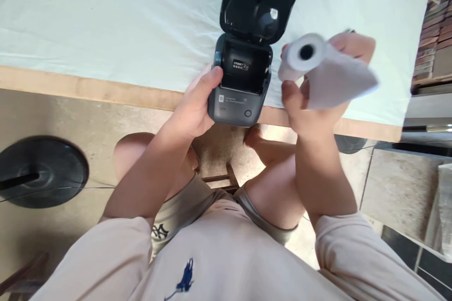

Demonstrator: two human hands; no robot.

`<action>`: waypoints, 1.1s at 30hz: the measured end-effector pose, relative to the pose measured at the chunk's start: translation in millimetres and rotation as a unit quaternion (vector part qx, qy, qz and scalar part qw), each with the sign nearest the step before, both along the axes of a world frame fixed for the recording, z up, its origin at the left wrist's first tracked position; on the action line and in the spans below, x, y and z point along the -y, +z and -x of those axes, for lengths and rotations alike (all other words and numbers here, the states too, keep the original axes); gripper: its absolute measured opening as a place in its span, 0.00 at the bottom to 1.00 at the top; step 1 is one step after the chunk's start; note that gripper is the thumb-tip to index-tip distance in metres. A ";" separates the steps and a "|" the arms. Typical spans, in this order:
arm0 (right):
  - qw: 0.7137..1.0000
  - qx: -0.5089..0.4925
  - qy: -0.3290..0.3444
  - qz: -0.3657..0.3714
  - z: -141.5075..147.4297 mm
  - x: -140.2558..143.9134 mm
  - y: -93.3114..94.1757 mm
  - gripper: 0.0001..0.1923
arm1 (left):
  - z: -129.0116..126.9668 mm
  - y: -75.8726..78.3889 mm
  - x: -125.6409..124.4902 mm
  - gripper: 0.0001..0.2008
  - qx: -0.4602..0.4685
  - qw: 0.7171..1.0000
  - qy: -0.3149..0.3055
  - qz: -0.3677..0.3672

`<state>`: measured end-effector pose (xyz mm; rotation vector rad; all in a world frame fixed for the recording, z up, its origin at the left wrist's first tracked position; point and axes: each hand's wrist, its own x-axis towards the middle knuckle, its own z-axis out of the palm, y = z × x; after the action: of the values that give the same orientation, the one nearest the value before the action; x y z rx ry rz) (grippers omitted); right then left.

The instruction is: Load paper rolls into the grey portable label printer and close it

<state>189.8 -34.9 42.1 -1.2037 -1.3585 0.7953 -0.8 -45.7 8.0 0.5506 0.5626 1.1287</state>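
A small dark label printer (235, 103) is held at the table's front edge by my left hand (197, 101), its thumb over the left side. The printer's lid (263, 4) stands swung up and back, and the bay inside (243, 63) shows a white printed sticker and no roll. To the right, my right hand (310, 108) grips a white paper roll (305, 59) with a dark core hole facing me. A loose flap of its paper (341, 77) hangs out to the right, over part of the hand. The roll is apart from the printer.
A pale cloth (106, 19) covers the table, whose wooden edge (88, 87) runs across in front of me. A round black base (42, 171) stands on the floor at left. Stacked items (434, 37) are at far right. A wooden stool part (229, 178) shows between my legs.
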 end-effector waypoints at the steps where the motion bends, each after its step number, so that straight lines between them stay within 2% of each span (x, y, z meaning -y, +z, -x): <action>1: 0.997 0.070 0.004 -0.038 1.1 1.1 1.5 0.26 | -1.3 1.8 1.2 0.15 -0.014 1.000 0.004 -0.013; 3: 0.969 0.223 0.019 -0.109 3.9 2.5 4.6 0.20 | -3.7 4.5 3.0 0.12 -0.036 0.999 0.004 -0.033; 5: 0.929 0.347 0.034 -0.120 6.3 2.6 7.3 0.18 | -5.2 5.3 3.8 0.11 -0.051 0.998 -0.003 -0.043; 8: 0.892 0.435 0.037 -0.119 7.3 1.9 8.9 0.17 | -6.2 3.7 3.2 0.11 -0.065 0.997 -0.011 -0.049; 12: 0.885 0.448 0.043 -0.117 6.6 2.8 8.3 0.14 | -6.8 2.0 1.8 0.10 -0.054 0.998 -0.001 -0.045; 18: 0.882 0.450 0.004 -0.136 5.0 3.0 9.4 0.11 | -6.6 0.4 1.5 0.09 -0.047 0.998 -0.008 -0.048; 24: 0.874 0.404 0.076 -0.258 1.2 -8.1 -3.3 0.07 | -7.6 0.7 0.4 0.10 -0.007 1.000 -0.005 -0.030; 28: 0.875 0.367 0.096 -0.302 4.5 -9.0 -6.3 0.09 | -4.4 -2.2 -0.7 0.13 0.033 0.999 -0.014 -0.032; 31: 0.875 0.350 0.142 -0.304 6.1 -4.7 -4.2 0.18 | 0.1 -8.1 -1.0 0.19 0.022 0.999 -0.020 -0.040; 33: 0.887 0.323 0.147 -0.297 6.6 -3.0 -4.8 0.24 | 2.6 -11.2 -0.8 0.22 0.003 0.999 -0.016 -0.044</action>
<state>183.3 -31.8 37.3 -0.7882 -2.1720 0.1110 -3.3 -44.9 -3.2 0.6295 0.4987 1.1293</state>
